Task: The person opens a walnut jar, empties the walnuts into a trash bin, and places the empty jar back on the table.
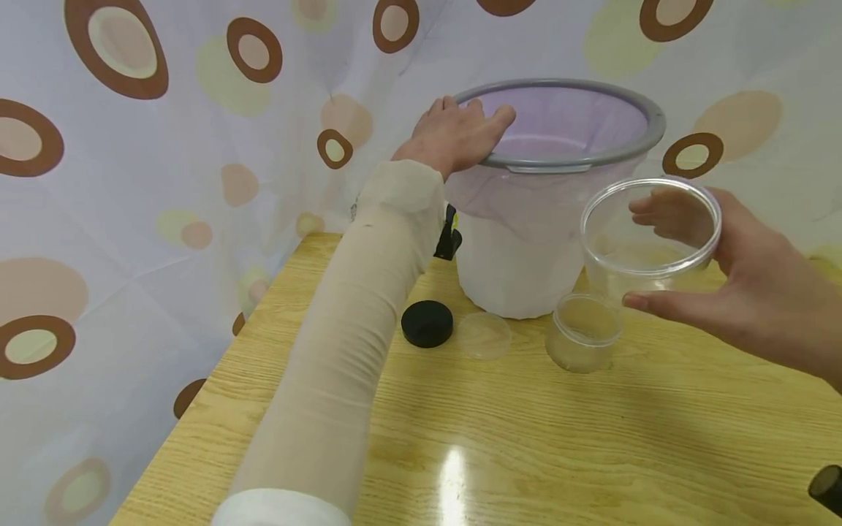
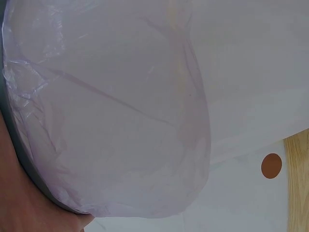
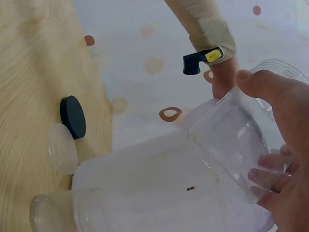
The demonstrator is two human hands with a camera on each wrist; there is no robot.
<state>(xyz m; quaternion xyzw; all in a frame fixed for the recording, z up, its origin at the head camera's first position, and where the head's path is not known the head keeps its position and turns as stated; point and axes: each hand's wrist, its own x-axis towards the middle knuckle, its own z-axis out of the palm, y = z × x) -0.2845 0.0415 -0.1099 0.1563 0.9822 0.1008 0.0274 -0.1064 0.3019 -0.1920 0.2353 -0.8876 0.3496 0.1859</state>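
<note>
At the left side of the trash bin (image 1: 520, 248), my left hand (image 1: 454, 135) grips the grey rim (image 1: 595, 155); its fingertips are partly hidden. The bin is white, with a thin purple liner (image 2: 111, 96) folded over its edge. My right hand (image 1: 770, 277) holds a clear plastic jar (image 3: 227, 140) in the air to the right of the bin, thumb on one side and fingers on the other. The jar has no lid on and its mouth faces up, tilted. Beneath it on the table, a smaller clear jar (image 1: 582, 343) stands uncovered.
In front of the bin lie a black screw lid (image 1: 427, 324) and a translucent disc (image 1: 484, 336), side by side on the wooden table (image 1: 526, 438). A dark cylindrical end (image 1: 827, 488) shows at the lower right. A patterned curtain (image 1: 164, 219) hangs along the table's left and back.
</note>
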